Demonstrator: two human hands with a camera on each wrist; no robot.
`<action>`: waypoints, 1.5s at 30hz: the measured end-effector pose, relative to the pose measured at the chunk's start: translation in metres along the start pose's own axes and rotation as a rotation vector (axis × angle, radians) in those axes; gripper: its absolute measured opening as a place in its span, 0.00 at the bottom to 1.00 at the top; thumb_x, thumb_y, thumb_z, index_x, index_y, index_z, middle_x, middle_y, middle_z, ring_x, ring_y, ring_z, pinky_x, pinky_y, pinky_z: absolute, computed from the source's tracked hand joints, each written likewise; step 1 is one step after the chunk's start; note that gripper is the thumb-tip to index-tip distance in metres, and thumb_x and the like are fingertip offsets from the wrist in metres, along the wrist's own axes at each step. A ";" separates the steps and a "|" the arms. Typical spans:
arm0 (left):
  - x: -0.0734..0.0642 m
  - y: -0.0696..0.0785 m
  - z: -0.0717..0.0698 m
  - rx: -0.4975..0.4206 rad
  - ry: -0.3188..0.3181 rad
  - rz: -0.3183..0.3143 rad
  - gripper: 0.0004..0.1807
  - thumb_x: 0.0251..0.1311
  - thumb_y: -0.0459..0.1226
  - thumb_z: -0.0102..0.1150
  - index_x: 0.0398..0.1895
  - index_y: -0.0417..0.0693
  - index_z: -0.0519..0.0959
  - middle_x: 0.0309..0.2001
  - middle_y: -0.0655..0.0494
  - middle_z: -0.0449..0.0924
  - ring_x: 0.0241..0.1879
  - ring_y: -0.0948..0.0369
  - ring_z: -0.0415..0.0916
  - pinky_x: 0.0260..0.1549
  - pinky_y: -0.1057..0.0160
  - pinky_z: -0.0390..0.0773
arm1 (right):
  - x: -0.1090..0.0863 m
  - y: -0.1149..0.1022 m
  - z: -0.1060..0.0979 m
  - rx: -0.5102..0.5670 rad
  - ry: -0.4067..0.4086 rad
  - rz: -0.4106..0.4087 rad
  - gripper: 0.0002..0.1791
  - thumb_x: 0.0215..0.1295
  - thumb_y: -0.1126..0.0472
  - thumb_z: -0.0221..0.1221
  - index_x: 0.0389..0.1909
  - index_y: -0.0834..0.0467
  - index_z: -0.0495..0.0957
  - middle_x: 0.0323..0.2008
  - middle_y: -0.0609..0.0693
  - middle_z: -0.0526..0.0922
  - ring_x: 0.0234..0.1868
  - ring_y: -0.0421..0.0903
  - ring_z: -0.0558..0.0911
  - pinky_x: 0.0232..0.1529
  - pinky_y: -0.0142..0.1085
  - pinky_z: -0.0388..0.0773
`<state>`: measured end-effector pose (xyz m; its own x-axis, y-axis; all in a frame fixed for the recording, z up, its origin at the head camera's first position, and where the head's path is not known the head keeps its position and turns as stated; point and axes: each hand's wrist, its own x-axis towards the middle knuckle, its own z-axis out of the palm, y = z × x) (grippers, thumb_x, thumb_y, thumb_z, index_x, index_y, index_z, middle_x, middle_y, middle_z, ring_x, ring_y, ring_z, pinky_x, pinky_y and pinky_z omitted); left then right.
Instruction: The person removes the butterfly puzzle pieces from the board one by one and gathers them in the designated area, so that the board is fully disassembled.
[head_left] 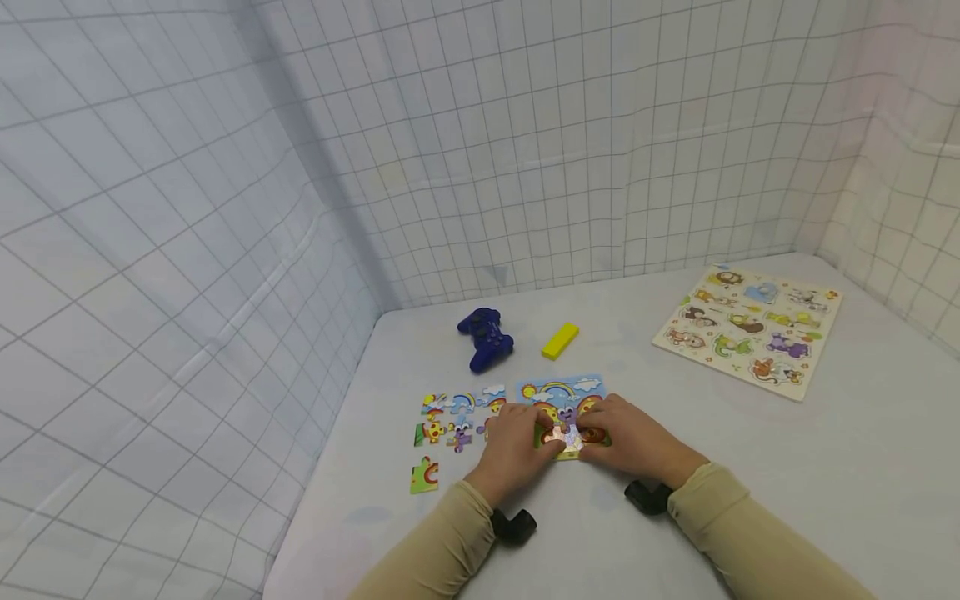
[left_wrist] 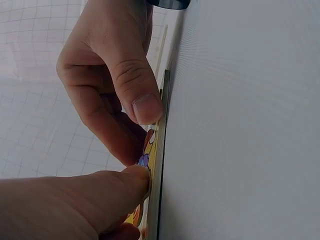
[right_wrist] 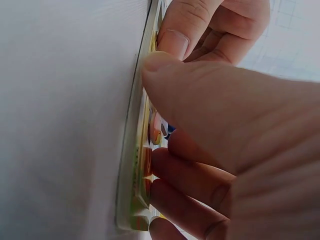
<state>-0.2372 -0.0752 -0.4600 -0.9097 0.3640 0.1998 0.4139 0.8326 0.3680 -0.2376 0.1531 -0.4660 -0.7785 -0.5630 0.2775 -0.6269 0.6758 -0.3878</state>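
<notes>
A small jigsaw board lies on the table, showing a sun, a rainbow and a purple-bodied butterfly. Over its left part is my left hand, thumb and bent fingers resting on the picture. My right hand covers the lower right part, its thumb near the front edge and its fingertips touching the surface. Between both hands a shiny, pale patch of picture shows. In the left wrist view the two thumbs press near the same edge, with a bit of purple picture between them. Much of the lower picture is hidden under my hands.
Several loose jigsaw pieces lie left of the board, one green-and-red piece nearest me. Behind are a blue game controller and a yellow block. A wooden animal puzzle sits at the far right. Gridded white cloth surrounds the table.
</notes>
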 end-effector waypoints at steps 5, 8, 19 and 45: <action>0.001 0.001 0.000 -0.010 0.002 -0.009 0.14 0.59 0.51 0.73 0.40 0.58 0.82 0.43 0.63 0.85 0.57 0.54 0.74 0.49 0.48 0.68 | 0.001 -0.001 -0.001 0.009 0.007 0.008 0.22 0.60 0.51 0.74 0.53 0.54 0.85 0.45 0.44 0.85 0.44 0.42 0.73 0.45 0.39 0.75; 0.001 0.001 0.000 -0.028 0.011 -0.006 0.14 0.58 0.51 0.74 0.41 0.56 0.83 0.40 0.63 0.84 0.54 0.55 0.75 0.47 0.50 0.67 | 0.001 -0.002 -0.001 0.032 0.027 -0.002 0.23 0.59 0.53 0.74 0.54 0.55 0.84 0.41 0.40 0.83 0.42 0.41 0.72 0.42 0.37 0.73; 0.001 -0.002 0.004 -0.195 0.054 0.074 0.12 0.60 0.43 0.73 0.46 0.55 0.84 0.37 0.63 0.84 0.43 0.63 0.76 0.47 0.60 0.70 | 0.001 -0.002 0.000 0.054 0.023 0.026 0.29 0.59 0.53 0.75 0.60 0.58 0.80 0.44 0.41 0.83 0.44 0.42 0.73 0.45 0.38 0.75; -0.096 -0.106 -0.071 -0.669 0.168 -0.344 0.16 0.59 0.36 0.74 0.51 0.47 0.84 0.46 0.52 0.86 0.34 0.60 0.84 0.27 0.65 0.79 | 0.001 -0.002 -0.002 0.103 -0.017 0.069 0.36 0.61 0.52 0.73 0.67 0.61 0.76 0.49 0.43 0.83 0.48 0.43 0.74 0.52 0.43 0.76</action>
<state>-0.1914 -0.2282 -0.4536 -0.9958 0.0178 0.0903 0.0890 0.4385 0.8943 -0.2371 0.1519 -0.4632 -0.8187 -0.5252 0.2321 -0.5643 0.6614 -0.4940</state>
